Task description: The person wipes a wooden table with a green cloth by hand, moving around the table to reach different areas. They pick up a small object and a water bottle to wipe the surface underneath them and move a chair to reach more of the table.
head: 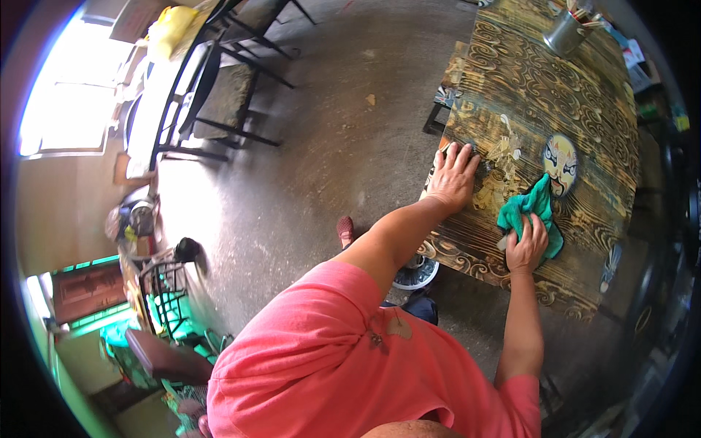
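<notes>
My left hand [454,176] lies palm down, fingers spread, near the left edge of a patterned wood-grain table [591,219]. A green cloth [527,207] is bunched on the tabletop, and my right hand [527,243] presses on it with bent fingers. The cloth's upper corner touches the painted opera-mask picture [561,164] on the table surface. Part of the cloth spreads out to the right of my right hand, with a dark edge showing.
A metal canister [566,34] holding several sticks stands at the table's far end. A patterned stool [453,76] is beside the table's left side. Below the near edge sits a white-rimmed round container [417,276]. Chairs [224,98] and another table stand at upper left.
</notes>
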`<state>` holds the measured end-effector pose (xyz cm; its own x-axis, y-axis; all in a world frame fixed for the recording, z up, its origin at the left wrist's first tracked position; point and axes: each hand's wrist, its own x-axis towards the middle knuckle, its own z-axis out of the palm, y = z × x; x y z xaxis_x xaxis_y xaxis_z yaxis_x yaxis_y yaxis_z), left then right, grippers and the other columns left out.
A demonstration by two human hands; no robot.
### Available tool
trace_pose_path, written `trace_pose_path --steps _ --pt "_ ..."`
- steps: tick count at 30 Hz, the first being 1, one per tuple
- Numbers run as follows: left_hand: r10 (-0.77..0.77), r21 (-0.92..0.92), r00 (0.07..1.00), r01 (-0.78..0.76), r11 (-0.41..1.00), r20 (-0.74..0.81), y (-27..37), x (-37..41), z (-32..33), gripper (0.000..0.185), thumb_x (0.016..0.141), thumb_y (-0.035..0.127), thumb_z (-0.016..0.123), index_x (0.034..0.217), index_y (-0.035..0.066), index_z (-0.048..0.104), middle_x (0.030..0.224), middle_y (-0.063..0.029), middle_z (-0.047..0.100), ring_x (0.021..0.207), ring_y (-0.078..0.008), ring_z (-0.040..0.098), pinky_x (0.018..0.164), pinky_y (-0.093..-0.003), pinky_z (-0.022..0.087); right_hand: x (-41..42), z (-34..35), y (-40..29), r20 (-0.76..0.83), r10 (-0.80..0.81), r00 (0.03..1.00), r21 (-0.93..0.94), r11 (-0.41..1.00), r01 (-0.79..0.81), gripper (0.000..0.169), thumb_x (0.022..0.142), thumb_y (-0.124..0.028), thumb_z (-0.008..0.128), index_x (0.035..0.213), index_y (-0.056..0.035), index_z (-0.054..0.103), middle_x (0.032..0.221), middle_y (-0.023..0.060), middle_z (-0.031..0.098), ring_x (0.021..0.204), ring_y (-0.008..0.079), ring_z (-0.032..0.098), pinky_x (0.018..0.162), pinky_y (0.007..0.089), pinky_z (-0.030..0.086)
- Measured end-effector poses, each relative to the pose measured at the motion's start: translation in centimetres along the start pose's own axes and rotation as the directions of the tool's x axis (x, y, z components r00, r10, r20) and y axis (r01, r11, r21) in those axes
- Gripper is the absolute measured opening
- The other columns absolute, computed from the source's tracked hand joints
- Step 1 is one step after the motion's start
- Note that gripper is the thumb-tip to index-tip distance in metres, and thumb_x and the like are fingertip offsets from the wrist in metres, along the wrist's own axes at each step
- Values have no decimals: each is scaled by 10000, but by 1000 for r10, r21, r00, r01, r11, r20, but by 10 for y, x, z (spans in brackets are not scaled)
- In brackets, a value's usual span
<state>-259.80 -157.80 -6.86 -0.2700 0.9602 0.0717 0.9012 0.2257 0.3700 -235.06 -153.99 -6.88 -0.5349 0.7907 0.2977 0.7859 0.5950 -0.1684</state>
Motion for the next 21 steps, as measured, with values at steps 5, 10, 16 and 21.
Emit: trace_pose_path --steps 5,10,16,21 --pt "112 -101 994 -110 989 5 -14 8 15 536 842 223 534 1367 149 458 1484 -102 318 1389 -400 225 1099 -588 189 7 40 -125 -99 632 769 -220 739 -636 418 851 -325 585 1202 -96 579 1320 101 497 1198 328 459 968 502 360" --pt "488 -128 863 -473 872 129 -57 24 -2 534 824 237 579 1346 179 482 1462 -62 352 1380 -329 269 1115 -472 245 24 62 -221 -132 746 653 -243 614 -751 444 853 -325 564 1228 -89 543 1342 128 457 1257 337 392 1001 515 315" --pt "605 -222 763 -564 795 229 -84 38 -9 513 825 152 537 1334 172 483 1467 -61 350 1386 -289 290 1110 -475 282 27 59 -225 -142 755 641 -237 602 -762 469 807 -300 594 1229 -101 543 1340 122 452 1261 328 388 1007 520 307" --pt "680 -209 671 -649 731 295 -91 51 -23 539 826 151 596 1348 152 464 1471 -74 335 1387 -295 277 1099 -449 299 27 62 -224 -173 744 645 -254 599 -759 470 789 -316 592 1213 -115 555 1342 107 447 1254 322 391 1003 521 310"
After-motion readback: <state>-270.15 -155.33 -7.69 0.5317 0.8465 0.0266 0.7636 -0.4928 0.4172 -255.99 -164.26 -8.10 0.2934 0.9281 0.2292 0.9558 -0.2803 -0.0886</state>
